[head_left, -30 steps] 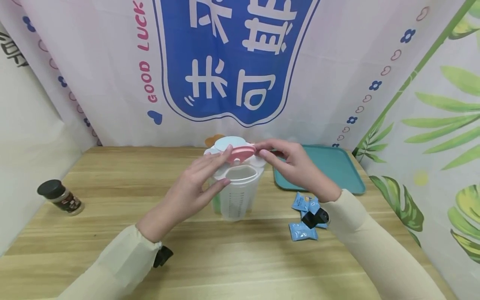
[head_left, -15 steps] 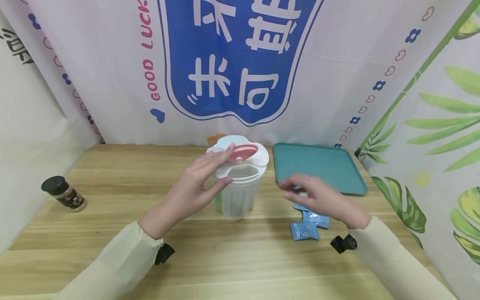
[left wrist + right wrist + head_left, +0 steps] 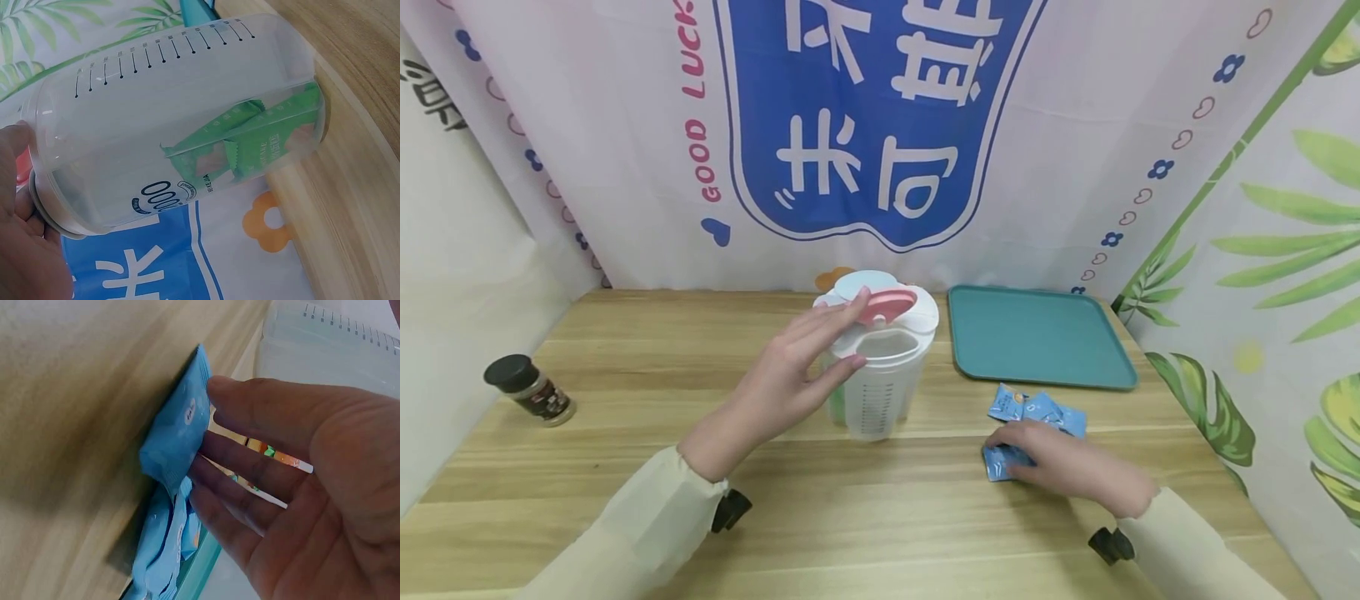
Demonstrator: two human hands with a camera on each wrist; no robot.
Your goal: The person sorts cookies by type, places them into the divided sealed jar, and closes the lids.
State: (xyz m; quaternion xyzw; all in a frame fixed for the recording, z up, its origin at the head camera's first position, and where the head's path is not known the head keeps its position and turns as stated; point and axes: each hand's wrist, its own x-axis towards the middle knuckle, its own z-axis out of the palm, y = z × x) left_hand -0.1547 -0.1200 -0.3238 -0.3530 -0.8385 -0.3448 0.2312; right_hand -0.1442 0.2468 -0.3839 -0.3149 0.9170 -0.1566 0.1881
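Note:
A translucent storage container (image 3: pixel 877 396) stands upright with a white lid (image 3: pixel 920 315). Its pink flap (image 3: pixel 891 305) is raised, leaving one opening uncovered, while a pale blue flap (image 3: pixel 867 283) lies at the back. My left hand (image 3: pixel 771 379) holds the container at its top, fingers across the lid and thumb at the front rim. Green packets (image 3: pixel 269 137) show through the wall in the left wrist view. At the right, my right hand (image 3: pixel 1067 462) touches the nearest blue snack packet (image 3: pixel 181 422) with thumb and fingertips; the fingers look fairly straight.
More blue packets (image 3: pixel 1041 410) lie just behind the right hand. A teal tray (image 3: pixel 1037 337) sits at the back right. On the far left, a dark-capped jar (image 3: pixel 531 390) lies tilted on the wooden table (image 3: pixel 647 375). A printed curtain (image 3: pixel 640 167) hangs behind.
My right hand has left the pink flap and come down right and nearer, to the closest blue packet. The left hand has stayed on the container; the flap remains raised.

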